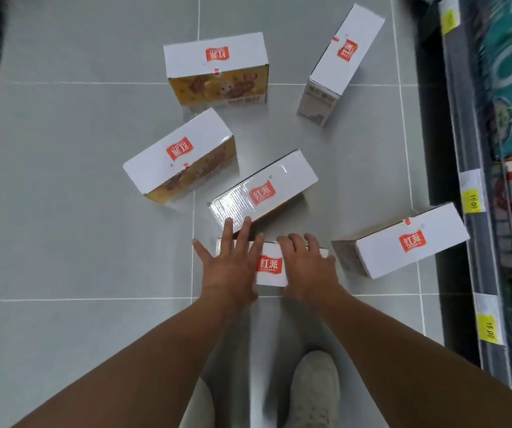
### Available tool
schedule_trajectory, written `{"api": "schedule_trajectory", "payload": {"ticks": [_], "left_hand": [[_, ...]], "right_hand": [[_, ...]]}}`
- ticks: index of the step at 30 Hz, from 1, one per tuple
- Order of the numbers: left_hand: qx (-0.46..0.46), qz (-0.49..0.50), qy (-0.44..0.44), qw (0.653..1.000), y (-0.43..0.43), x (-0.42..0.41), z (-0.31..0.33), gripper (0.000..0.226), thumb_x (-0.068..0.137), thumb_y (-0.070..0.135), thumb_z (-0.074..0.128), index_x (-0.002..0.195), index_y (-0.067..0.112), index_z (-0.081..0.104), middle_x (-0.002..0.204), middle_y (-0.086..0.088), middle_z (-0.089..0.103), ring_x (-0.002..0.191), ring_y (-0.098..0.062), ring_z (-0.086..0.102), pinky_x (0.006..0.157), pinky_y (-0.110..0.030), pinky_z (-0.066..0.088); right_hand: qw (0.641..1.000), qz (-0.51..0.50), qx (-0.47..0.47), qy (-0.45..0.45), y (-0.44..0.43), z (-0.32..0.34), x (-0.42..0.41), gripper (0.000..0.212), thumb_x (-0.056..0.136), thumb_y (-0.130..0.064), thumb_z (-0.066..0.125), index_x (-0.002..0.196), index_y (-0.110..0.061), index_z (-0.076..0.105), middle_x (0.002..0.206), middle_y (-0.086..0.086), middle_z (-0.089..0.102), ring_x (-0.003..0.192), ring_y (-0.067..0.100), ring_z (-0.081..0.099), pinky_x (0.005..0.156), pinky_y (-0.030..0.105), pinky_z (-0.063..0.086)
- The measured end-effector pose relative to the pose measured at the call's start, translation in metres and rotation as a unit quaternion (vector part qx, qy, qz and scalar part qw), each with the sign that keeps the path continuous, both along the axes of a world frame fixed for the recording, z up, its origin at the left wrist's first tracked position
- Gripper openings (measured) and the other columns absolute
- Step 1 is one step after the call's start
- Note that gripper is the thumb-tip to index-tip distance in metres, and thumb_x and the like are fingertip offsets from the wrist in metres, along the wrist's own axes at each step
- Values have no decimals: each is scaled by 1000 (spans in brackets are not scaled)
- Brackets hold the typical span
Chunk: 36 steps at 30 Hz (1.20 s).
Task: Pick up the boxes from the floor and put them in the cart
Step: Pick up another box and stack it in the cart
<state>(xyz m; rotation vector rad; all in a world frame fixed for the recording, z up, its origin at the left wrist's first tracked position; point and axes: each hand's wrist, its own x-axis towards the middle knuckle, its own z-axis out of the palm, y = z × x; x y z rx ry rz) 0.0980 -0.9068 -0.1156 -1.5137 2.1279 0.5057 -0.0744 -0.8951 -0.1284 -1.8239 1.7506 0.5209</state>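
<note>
**Both hands on the nearest box, six boxes on the floor**

The pale grey tiled floor [63,211] fills most of the view, crossed by thin white grout lines. Along the right edge runs a dark shop shelf [477,242] stocked with colourful packets, its rails carrying yellow price tags [472,201].

Six white cardboard boxes with red square logos lie scattered on the tiles, none touching the shelf. The far box [214,54] stands with a yellow printed side facing near. To its right, the far-right box [345,54] lies at an angle, a grey printed end pointing near. The left box [177,151] is tilted, a brown-and-yellow printed side showing. The middle box [264,188] has a glossy top. The right box [409,240] lies near the shelf. The nearest box [270,267] sits just near of the middle box and is mostly covered by the hands.

The left hand [228,267] lies flat and spread over the left part of the nearest box, its fingertips reaching the middle box's near edge. The right hand [305,268] rests on the right part, fingers curled over the far edge, not closed around it.

A light grey shoe [313,387] stands on the near floor.
</note>
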Motion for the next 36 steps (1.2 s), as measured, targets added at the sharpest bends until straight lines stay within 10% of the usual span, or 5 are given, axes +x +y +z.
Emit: {"api": "schedule_trajectory", "payload": {"ticks": [15, 22, 28, 36], "left_hand": [[36, -2, -27, 999, 6, 16, 116, 119, 76, 84, 55, 155, 37, -20, 169, -3, -18, 154, -40, -12, 110, -80, 6], [50, 18, -20, 998, 8, 34, 277, 101, 75, 71, 68, 152, 37, 13, 155, -1, 35, 139, -28, 37, 107, -59, 38], [-2, 12, -13, 1000, 17, 53, 474, 88, 78, 60, 68, 147, 30, 23, 141, -3, 41, 130, -28, 41, 97, -55, 41], [-106, 65, 17, 992, 64, 93, 696, 80, 74, 66, 65, 133, 21, 34, 129, -2, 50, 118, -27, 47, 86, -49, 41]], "right_hand": [[995, 3, 4, -100, 13, 130, 16, 91, 79, -70, 71, 150, -34, 29, 153, -5, 44, 138, 23, 43, 109, 53, 46], [995, 36, 16, -96, 11, 279, 31, 94, 77, -65, 75, 151, -35, 26, 153, -4, 42, 138, 24, 42, 109, 52, 44], [997, 53, -22, -56, 22, 461, 55, 119, 70, -66, 77, 158, -30, 6, 149, 0, 39, 135, 27, 39, 99, 51, 48], [982, 129, -113, -81, 36, 686, 80, 92, 66, -71, 71, 140, -31, 33, 136, -4, 48, 123, 23, 47, 85, 47, 54]]}}
